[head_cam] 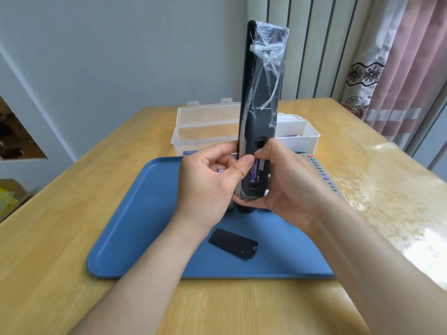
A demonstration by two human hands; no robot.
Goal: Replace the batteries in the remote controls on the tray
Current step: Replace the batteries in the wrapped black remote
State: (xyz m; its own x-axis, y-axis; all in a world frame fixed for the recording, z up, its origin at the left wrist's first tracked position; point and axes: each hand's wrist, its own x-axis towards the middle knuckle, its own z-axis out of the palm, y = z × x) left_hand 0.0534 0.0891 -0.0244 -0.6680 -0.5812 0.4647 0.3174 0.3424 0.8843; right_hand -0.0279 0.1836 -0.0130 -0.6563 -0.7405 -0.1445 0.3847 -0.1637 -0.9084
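We hold the black remote [260, 105] upright above the tray [125, 226]. Left hand [208, 187] grip is wrapped round its base; right hand [287, 180] pinches a battery [256, 169] in the open bay. Cover [232, 243] lies on the tray. Grey remote [324, 175], at the tray's right edge, is left to do, we judge.
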